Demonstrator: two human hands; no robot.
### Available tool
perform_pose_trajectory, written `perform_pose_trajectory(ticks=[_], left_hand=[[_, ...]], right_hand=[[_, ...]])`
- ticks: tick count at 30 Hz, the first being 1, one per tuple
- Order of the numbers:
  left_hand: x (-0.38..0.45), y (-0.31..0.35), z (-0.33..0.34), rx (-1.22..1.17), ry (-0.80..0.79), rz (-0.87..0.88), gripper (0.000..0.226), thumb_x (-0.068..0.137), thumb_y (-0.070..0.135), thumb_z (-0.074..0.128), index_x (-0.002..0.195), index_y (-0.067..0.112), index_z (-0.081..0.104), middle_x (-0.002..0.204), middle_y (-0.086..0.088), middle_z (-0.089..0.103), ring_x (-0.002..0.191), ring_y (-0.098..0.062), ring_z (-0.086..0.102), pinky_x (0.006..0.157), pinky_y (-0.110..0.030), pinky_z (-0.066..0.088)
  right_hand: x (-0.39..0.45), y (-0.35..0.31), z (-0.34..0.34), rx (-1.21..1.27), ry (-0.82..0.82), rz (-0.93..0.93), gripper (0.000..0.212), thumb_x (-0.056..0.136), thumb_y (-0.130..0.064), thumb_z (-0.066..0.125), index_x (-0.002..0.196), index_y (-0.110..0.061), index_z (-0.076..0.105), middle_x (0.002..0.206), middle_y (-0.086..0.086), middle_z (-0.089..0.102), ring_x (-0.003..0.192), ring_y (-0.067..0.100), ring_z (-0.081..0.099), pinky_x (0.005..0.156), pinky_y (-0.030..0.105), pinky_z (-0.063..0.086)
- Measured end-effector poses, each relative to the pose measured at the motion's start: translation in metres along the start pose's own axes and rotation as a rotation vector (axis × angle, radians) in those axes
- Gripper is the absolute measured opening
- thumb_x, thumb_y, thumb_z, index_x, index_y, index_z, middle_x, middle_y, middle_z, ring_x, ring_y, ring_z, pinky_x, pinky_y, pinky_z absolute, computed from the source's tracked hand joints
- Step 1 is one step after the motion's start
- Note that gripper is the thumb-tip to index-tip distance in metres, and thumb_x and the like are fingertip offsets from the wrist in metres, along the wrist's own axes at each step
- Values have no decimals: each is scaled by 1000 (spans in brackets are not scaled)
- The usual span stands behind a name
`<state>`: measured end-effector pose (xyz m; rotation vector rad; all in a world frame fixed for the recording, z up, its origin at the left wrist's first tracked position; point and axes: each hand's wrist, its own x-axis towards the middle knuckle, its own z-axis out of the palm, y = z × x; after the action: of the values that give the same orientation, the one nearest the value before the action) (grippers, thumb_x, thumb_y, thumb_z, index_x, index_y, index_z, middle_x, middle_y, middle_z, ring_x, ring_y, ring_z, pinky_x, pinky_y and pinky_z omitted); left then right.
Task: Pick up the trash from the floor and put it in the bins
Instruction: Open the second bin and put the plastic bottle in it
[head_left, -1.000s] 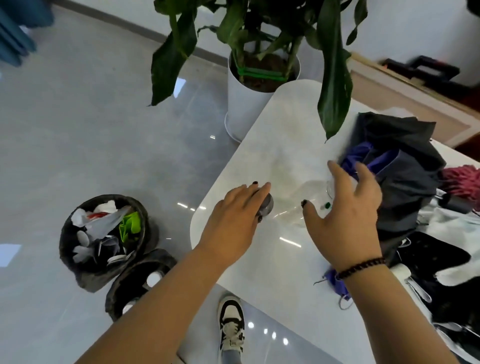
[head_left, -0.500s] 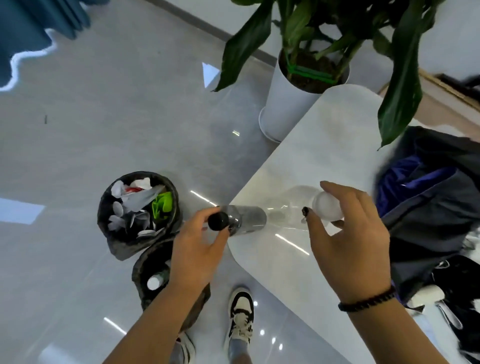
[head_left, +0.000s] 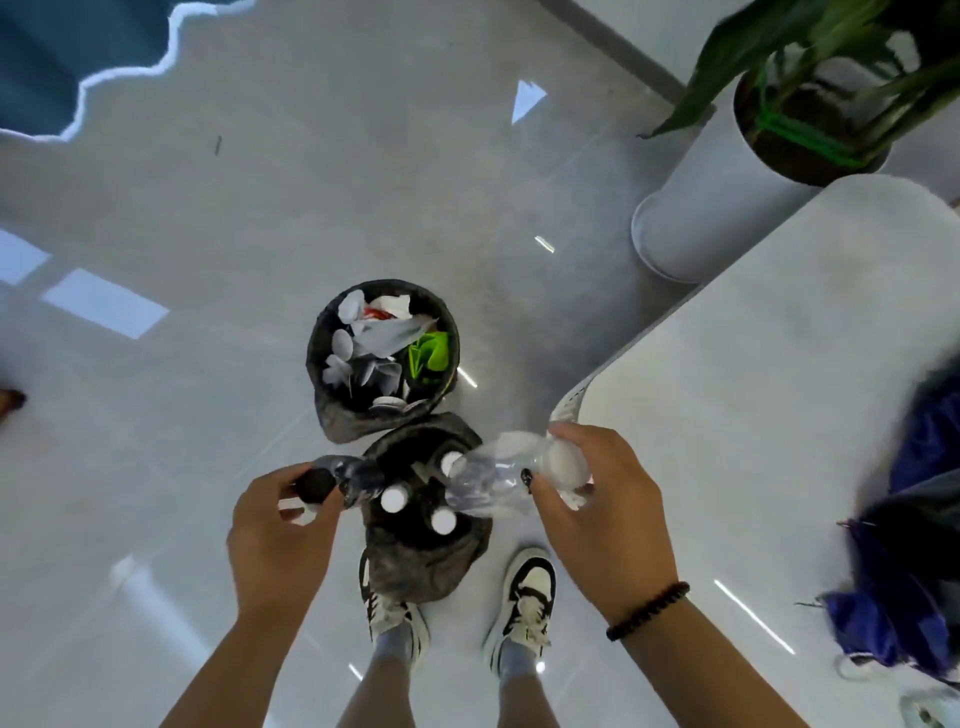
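Head view: the floor (head_left: 218, 218) is lying open and bare to the left and far side, with a teal rug (head_left: 57, 57) in its far left corner. To the right, the worktop (head_left: 753, 374) is cutting in with a rounded near-left corner, and a white planter (head_left: 696, 208) is standing on the floor just off its far edge. Dark and blue cloth (head_left: 914, 545) is piling at the worktop's right edge.

Two black-lined bins are sitting on the floor, touching each other, just in front of the person's shoes (head_left: 524, 597). The far bin (head_left: 322, 374) is holding white scraps and a green piece. The near bin (head_left: 467, 551) is holding capped bottles standing upright.

A clear plastic bottle (head_left: 483, 480) is lying crosswise in the air right over the near bin, off the worktop's corner. The left hand (head_left: 283, 535) is curling its fingers around the bottle's black-capped end, thumb and forefinger pinching at the cap. The right hand (head_left: 597, 499) is wrapping closed around the bottle's base, palm down, a dark bead bracelet (head_left: 647, 610) on its wrist. Both forearms are reaching forward from the near edge of the view.

No writing is legible; motion blur is smearing the bottle.
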<state>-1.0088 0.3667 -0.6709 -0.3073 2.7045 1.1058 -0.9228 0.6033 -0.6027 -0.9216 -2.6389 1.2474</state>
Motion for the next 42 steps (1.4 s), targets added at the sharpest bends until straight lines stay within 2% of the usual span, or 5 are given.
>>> perform_pose_trajectory(ticks=[5,16,29,36,42], left_hand=[[1,-28,1,-23,-75,-5,30,75,16,79,99,25,63,95,8,63,86,-14,62,71,-16,47],[50,-66,84,274,-365,201,31,80,21,71,109,16,60,111,0,60,107,-21,54,80,-36,51],[91,-103,101,353,-605,-4,62,87,18,63,144,20,38,132,-7,58,119,-28,55,99,-42,46],[88,-137,78,330,-598,-308,50,82,18,71,128,11,52,125,-9,61,108,-23,61,95,-30,46],[70,-155,81,353,-664,-452,51,82,14,67,130,10,49,129,-10,59,114,-24,58,88,-23,43]], right_hand=[[1,-3,45,-45,-95,92,33,77,-15,73,107,-25,61,102,-12,55,86,7,54,78,28,53],[11,7,84,-144,-183,133,32,74,-12,74,101,-23,62,98,-13,54,79,-4,48,72,-8,29],[4,27,127,-107,-383,168,31,75,-17,71,93,-34,54,99,-14,56,82,0,54,66,7,43],[2,24,167,-208,-494,-22,39,86,-18,60,125,-21,54,127,-5,53,110,16,56,85,23,47],[61,36,200,-199,-422,125,45,92,-17,53,136,-18,45,140,2,41,119,21,50,101,32,43]])
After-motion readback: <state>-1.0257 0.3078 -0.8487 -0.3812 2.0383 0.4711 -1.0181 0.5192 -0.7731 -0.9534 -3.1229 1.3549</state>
